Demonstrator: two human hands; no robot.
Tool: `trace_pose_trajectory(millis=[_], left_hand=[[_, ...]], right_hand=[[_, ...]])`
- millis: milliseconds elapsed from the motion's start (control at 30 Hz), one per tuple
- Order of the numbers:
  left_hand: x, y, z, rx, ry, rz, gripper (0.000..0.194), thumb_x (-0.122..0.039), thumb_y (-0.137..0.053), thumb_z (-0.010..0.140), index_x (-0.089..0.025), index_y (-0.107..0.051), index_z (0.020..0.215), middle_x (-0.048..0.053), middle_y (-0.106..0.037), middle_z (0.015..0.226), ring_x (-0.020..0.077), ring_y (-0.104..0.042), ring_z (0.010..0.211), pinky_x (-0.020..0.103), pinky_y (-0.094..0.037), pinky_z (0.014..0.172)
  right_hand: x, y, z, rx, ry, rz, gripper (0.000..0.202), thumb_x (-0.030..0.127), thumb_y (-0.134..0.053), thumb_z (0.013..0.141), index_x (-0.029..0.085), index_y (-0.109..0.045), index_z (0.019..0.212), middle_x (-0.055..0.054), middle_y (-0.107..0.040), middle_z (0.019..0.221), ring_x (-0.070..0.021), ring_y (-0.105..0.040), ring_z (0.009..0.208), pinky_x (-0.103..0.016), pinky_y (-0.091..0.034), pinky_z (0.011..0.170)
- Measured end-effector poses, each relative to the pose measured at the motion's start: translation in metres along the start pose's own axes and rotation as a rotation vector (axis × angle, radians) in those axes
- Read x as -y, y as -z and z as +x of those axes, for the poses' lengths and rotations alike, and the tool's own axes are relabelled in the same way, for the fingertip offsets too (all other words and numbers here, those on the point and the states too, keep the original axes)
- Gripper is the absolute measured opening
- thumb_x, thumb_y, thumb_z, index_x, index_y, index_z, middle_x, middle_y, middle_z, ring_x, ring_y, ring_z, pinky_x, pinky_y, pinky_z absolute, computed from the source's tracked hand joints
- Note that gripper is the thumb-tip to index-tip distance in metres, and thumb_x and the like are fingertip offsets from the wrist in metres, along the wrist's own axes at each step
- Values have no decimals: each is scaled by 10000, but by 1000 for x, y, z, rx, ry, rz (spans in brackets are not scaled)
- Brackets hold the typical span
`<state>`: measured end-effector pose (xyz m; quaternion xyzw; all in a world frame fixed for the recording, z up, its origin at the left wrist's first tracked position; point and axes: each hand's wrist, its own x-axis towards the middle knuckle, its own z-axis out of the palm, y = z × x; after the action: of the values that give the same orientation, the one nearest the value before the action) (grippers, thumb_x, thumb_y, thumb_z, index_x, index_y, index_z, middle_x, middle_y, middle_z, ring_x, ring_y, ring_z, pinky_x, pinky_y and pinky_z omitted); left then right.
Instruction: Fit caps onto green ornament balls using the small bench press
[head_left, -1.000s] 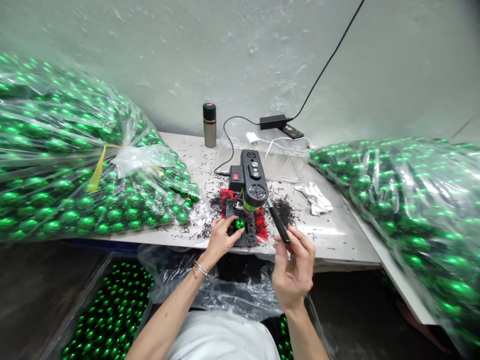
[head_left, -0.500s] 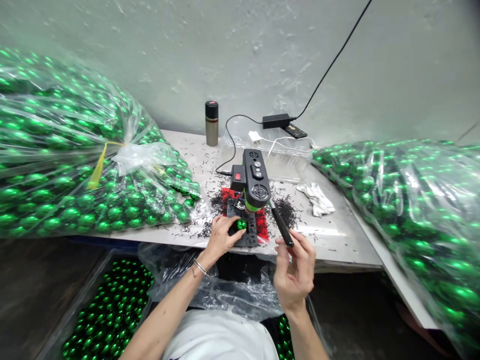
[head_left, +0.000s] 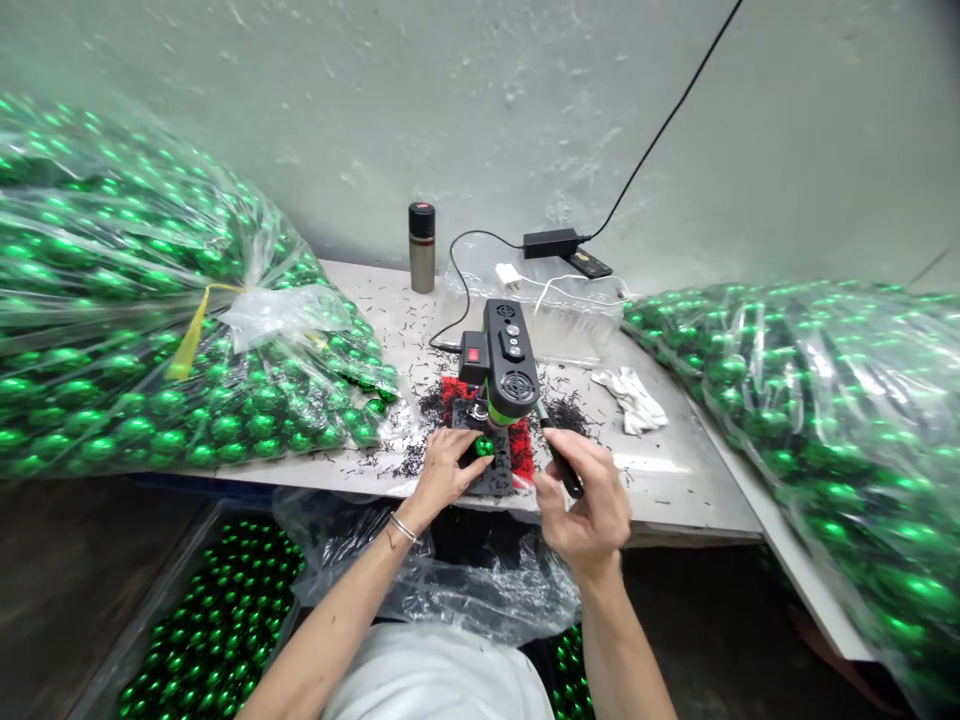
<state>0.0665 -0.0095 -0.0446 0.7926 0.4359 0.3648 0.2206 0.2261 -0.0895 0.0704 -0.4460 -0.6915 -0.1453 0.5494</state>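
Note:
Thumb and fingers of my left hand (head_left: 448, 466) close around a shiny green ball (head_left: 485, 446), which sits on the dark base (head_left: 491, 483) of a small bench drill press (head_left: 513, 355). The black drill head stands right above and behind the ball. My right hand (head_left: 589, 495) is wrapped round the black-gripped lever (head_left: 566, 472) on the machine's right side. A red mat (head_left: 521, 452) shows beneath the base, and dark shavings (head_left: 564, 412) lie scattered around it.
Large clear bags of green balls stand left (head_left: 180, 400) and right (head_left: 810, 400). Behind the machine are a clear plastic tray (head_left: 577, 335), a power adapter (head_left: 551, 243) and a flask (head_left: 422, 250). A white glove (head_left: 631, 400) lies right. More balls (head_left: 217, 620) fill an open bag below the table.
My right hand has moved up and left along the lever, and its fingers now wrap the grip more fully. My left hand and the ball have stayed in place.

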Motion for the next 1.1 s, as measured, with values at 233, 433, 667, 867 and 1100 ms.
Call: trace_pose_trajectory(millis=[233,433,667,867,1100], left_hand=[[0,-2,-1,2,1,-4,310,-374,-660,907,-207,-695,1165,82,-709,1093,250,-602,1027,435,-430,984],[4,-5,-2,-37,-23,3,320,-411,-660,904,-211,-697,1151,85,-704,1074,255,-604,1018,439,-456,950],[2,-4,-2,-32,-33,9,301,-372,-687,885,-206,-700,1136,89,-711,1082,259,-618,1015,448,-454,964],[3,-5,-2,-34,-17,-19,296,-364,-680,889,-194,-696,1131,96,-715,1082,266,-619,1023,471,-451,975],[5,-9,1,-53,-18,-37,312,-365,-707,863,-181,-698,1115,107,-721,1082,284,-629,1044,519,-436,1014]], right_hand=[[-6,-28,0,-19,-27,164,202,118,-453,940,197,-552,783,6,-577,664,-121,-567,625,-263,-462,571],[-19,-47,-40,-39,9,122,286,180,-359,985,222,-432,712,9,-510,664,-121,-466,593,-314,-438,646],[-27,-58,-61,-95,-61,156,304,231,-332,1000,230,-423,710,17,-514,679,-125,-464,598,-346,-451,718],[-32,-61,-64,-56,13,138,278,205,-351,992,231,-441,731,16,-525,699,-128,-496,634,-333,-459,720],[-19,-47,-37,-43,-13,165,275,142,-371,960,222,-433,705,19,-499,675,-120,-468,601,-301,-422,635]])
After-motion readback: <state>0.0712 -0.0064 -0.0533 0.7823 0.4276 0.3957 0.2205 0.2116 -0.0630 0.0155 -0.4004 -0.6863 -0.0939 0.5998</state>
